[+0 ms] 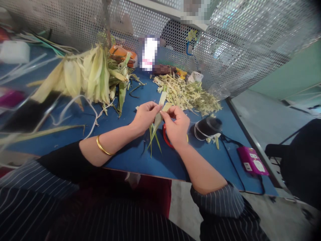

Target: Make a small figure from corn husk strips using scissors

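Note:
Between my two hands is a pale green corn husk (157,121), its narrow ends hanging toward the table. My left hand (144,117) pinches it between thumb and fingertips from the left. From the right, my right hand (177,125) grips the same husk, fingers curled and close to the left fingertips. Red-handled scissors (165,136) lie on the table, partly hidden beneath my right hand. Just beyond my hands spreads a heap of shredded husk pieces (185,93). To the left is a large bunch of whole corn husks (87,72).
A black cylinder wound with white cord (207,128) lies to the right on the blue table (120,152). Farther right is a purple power strip (252,160) with a black cable. A perforated metal screen (160,26) borders the back; a blurred bright phone-like screen (149,53) stands before it.

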